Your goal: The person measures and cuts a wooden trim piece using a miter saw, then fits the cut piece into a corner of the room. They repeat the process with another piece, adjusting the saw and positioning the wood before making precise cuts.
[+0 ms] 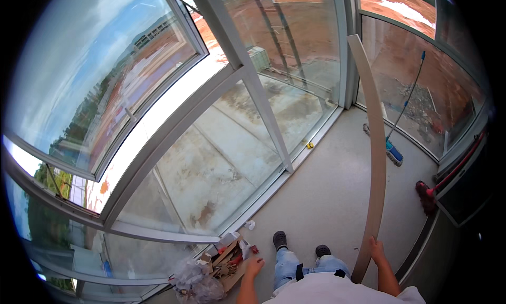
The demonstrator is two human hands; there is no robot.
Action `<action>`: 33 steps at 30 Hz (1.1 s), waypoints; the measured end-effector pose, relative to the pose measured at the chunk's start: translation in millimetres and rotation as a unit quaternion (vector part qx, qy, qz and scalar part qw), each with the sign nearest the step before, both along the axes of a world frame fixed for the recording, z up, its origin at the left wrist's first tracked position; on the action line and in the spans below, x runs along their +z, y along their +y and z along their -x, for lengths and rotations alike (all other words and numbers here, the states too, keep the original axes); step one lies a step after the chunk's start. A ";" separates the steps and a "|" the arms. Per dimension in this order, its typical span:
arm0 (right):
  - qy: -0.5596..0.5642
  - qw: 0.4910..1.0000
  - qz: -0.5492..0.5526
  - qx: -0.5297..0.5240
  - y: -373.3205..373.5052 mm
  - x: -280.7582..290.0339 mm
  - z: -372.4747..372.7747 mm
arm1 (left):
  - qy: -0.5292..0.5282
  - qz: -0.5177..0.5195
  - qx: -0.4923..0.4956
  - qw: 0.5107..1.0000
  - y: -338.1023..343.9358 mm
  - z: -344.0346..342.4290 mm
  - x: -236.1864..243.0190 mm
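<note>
Glass panels point(211, 161) edge the floor point(316, 209). Right fingers point(373, 243) grasp a long board point(377, 146) stretching ahead; I cannot tell if the left fingers point(259, 262), beside scraps point(230, 262), are clenched.

Floor point(311, 198) was pale grey, smooth & a bit shiny, bordered by the glass wall point(211, 161). Lower L of pic, nr. the glass: scrap pile point(227, 264), mostly brown cardbd. & thin strips, w/ bits of red mixed in, pcs. overlapping. Clear plastic point(197, 283) lay crumpled beside & touching it. Sm. white scrap point(250, 225) sat just apart from the pile. Upper R: mop head point(394, 153), blue w/ grey fringe, flat on the floor nr. the glass, part hidden. Dk. red broom head point(425, 197) rested further R, fibres too blurry to make out. Two dk. shoes point(280, 239) stood R of the pile, slightly apart.
</note>
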State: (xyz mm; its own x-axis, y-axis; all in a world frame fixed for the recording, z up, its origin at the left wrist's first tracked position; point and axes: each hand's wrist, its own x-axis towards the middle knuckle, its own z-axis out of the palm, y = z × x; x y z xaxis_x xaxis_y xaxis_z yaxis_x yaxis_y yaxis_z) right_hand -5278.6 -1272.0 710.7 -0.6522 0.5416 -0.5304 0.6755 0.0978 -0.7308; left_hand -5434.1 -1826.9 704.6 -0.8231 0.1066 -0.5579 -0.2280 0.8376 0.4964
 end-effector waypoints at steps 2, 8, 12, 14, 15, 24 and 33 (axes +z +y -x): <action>0.054 0.998 -0.026 0.025 14.6 2.7 12.5 | -0.154 -0.031 0.105 0.982 5.5 -134.6 -64.5; 0.282 0.959 0.024 -0.008 45.5 7.2 37.9 | -0.195 -0.232 0.559 0.772 12.0 -307.8 -88.4; 0.344 0.935 0.043 0.076 41.5 41.7 55.3 | -0.046 -0.197 0.610 0.766 23.8 -334.2 -73.1; 0.368 0.922 0.043 0.116 22.1 64.7 61.9 | -0.005 -0.251 0.641 0.725 25.6 -343.9 -77.6; 0.382 0.915 0.027 0.127 4.7 84.4 67.8 | 0.001 -0.262 0.643 0.720 30.1 -345.9 -79.6; 0.387 0.866 -0.032 0.315 -139.3 198.5 33.6 | -0.095 -0.303 0.651 0.690 75.4 -493.6 -108.0; 0.328 0.775 0.035 0.539 -303.0 205.1 -31.5 | 0.045 -0.077 0.689 0.720 -20.2 -634.0 -53.0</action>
State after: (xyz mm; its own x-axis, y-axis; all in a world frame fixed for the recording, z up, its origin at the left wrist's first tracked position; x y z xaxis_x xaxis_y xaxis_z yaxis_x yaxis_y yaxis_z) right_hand -5247.1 -1575.0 915.7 -0.8482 -0.5195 0.1033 -0.2901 0.2924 -0.9112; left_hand -4800.1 -1847.1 651.6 -0.2394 -0.7895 -0.5651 -0.7503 -0.2190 0.6237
